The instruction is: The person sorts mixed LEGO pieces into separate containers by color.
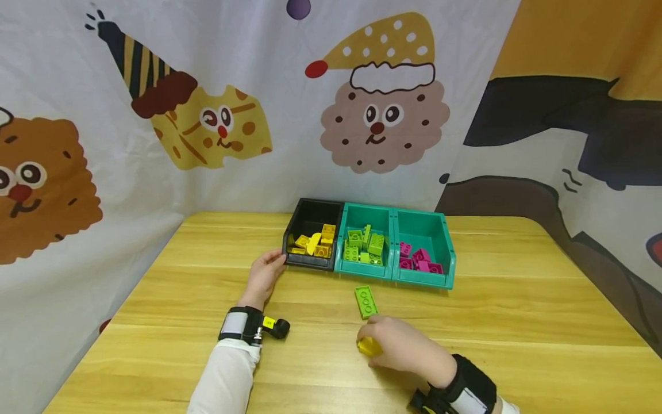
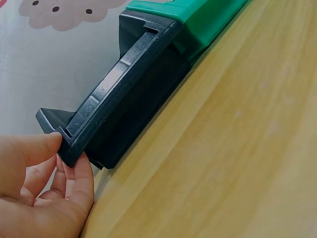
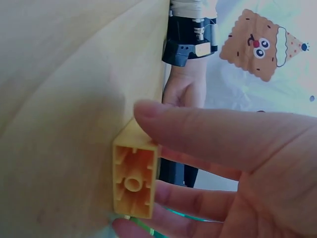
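Observation:
My left hand (image 1: 264,277) is at the front left corner of the black bin (image 1: 310,262). In the left wrist view, the thumb lies on the bin's rim (image 2: 101,89) and the fingers curl beneath it, pinching the corner. My right hand (image 1: 400,345) holds a yellow building block (image 3: 133,181) between thumb and fingers, low over the table in front of the bins. Its hollow underside with a round tube faces the right wrist camera. Just beyond the right fingertips, a lime green block (image 1: 366,302) lies on the table with its hollow side up.
Yellow blocks (image 1: 322,250) lie in the black bin. Joined to its right are a teal bin (image 1: 364,272) with several green blocks (image 1: 376,244) and another teal bin (image 1: 426,280) with several magenta blocks (image 1: 420,256). A printed cloth (image 1: 289,172) hangs behind the wooden table (image 1: 527,299).

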A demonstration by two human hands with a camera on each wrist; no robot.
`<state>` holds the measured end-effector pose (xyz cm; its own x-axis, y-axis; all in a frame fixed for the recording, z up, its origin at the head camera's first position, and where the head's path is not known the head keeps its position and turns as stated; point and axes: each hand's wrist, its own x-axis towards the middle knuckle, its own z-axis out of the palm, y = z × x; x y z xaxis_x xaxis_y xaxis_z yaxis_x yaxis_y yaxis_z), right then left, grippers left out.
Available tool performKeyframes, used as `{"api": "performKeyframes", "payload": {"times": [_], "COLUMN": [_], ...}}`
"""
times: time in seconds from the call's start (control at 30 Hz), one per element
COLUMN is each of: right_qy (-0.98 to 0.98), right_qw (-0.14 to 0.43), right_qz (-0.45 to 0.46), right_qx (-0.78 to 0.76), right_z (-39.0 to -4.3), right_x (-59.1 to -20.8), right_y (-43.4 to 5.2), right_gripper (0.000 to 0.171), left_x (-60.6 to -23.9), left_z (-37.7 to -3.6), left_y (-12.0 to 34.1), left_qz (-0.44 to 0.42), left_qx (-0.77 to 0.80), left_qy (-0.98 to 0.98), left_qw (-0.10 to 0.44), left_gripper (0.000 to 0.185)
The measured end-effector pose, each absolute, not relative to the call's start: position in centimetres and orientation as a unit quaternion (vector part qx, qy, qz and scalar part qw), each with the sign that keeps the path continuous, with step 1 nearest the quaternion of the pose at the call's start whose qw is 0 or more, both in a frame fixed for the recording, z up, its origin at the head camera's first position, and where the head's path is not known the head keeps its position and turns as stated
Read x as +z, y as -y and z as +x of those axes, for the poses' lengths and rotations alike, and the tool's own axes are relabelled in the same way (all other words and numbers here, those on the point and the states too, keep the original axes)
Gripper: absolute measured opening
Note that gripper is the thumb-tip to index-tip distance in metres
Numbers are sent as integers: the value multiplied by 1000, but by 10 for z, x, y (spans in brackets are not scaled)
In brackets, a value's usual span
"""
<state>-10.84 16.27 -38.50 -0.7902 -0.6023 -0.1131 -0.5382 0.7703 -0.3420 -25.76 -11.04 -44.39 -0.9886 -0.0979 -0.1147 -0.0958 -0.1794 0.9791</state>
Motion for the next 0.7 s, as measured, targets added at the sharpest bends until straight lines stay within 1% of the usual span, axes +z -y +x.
{"api": "performKeyframes", "payload": {"times": [0.2,0.47,0.7], "right_qy": [-933,-930,-918], "right_qw": [98,95,47], "right_qz": [-307,-308,-337], "right_qx": [-161,-177,-204], "right_z": [-112,-113,-116], "right_x": [-389,-388,-382], "right_y": [-161,-157,-153], "right_gripper": [24,22,24], "left_x": [-443,-444,-443], "left_z": [-257,-257,-257], "left_y": [111,112,111], "left_qz": [75,76,74], "left_qx": [-765,-765,-764], "left_qy": [639,639,641], "left_qw": [1,-1,1], "left_gripper": [36,36,36]}}
